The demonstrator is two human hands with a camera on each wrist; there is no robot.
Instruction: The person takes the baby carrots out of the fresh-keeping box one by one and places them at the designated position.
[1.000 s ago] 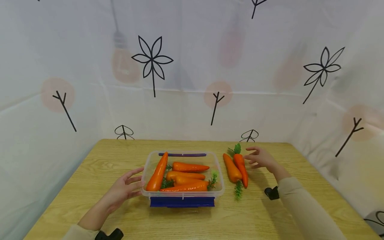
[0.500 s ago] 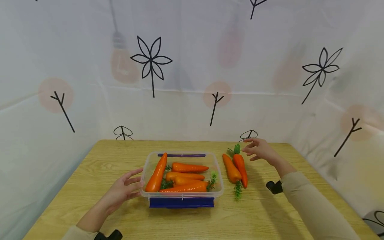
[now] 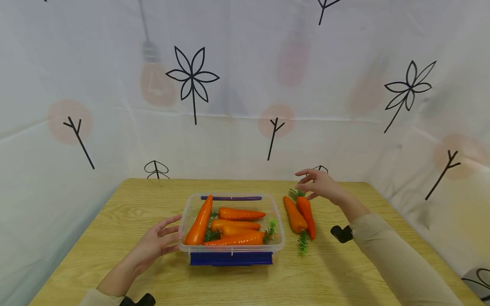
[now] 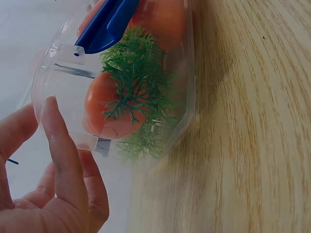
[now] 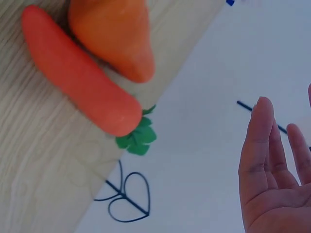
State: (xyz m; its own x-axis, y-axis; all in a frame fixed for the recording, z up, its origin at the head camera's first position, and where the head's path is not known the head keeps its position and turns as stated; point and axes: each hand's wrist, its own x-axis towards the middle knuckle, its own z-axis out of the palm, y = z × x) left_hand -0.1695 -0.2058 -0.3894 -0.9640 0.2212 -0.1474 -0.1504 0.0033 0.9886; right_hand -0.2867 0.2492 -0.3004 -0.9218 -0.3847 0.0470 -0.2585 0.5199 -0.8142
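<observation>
A clear plastic container (image 3: 232,249) with blue latches (image 3: 231,258) stands on the table and holds several orange carrots (image 3: 200,223) with green tops. My left hand (image 3: 153,242) is at its left side, fingertips (image 4: 50,104) touching the rim and fingers relaxed. To the container's right lie two more carrots: a thicker orange one (image 3: 294,216), leaves toward me, and a slimmer reddish one (image 3: 305,212), leaves at the far end. My right hand (image 3: 320,187) hovers over the slim carrot's leafy end, fingers loosely extended and holding nothing. The right wrist view shows the hand (image 5: 272,194) apart from both carrots.
The wooden table (image 3: 126,204) ends just beyond the carrots. A white cloth (image 3: 229,144) printed with flowers and bulbs hangs behind it and along both sides. Black wrist cameras (image 3: 342,233) sit at the sleeves.
My right hand has risen from beside the slim carrot, then shifted left over its leafy top. The left hand, container and carrots have stayed put.
</observation>
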